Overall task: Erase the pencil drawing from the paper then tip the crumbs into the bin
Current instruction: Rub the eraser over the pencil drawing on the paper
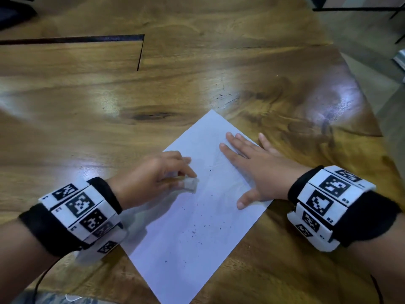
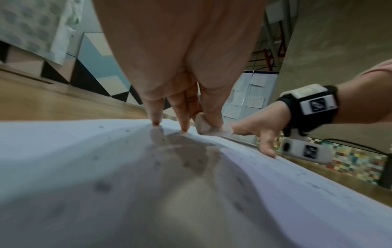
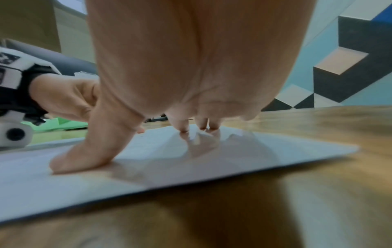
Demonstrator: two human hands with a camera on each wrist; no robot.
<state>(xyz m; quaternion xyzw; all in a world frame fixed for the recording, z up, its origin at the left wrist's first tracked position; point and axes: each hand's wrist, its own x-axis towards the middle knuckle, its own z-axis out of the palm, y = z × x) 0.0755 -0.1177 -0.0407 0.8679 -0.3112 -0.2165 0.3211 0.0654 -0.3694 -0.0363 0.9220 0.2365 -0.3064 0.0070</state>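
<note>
A white sheet of paper [image 1: 192, 216] lies at an angle on the wooden table [image 1: 197, 80]. Dark eraser crumbs [image 1: 197, 232] are scattered over its lower middle. My left hand [image 1: 153, 176] pinches a white eraser [image 1: 191, 184] and holds it against the paper's left part; the left wrist view shows the eraser [image 2: 208, 128] between thumb and fingers on the sheet [image 2: 106, 167]. My right hand [image 1: 256, 170] lies flat with spread fingers on the paper's right edge, its thumb [image 3: 89, 151] and fingertips [image 3: 184, 127] pressing the sheet [image 3: 191, 164] down. Faint pencil lines show near the right hand.
The table's right edge [image 1: 359, 88] runs close beside the right hand, with floor beyond. A dark slot [image 1: 72, 38] is cut into the tabletop at the far left. A cable [image 1: 41, 279] trails from the left wristband. No bin is in view.
</note>
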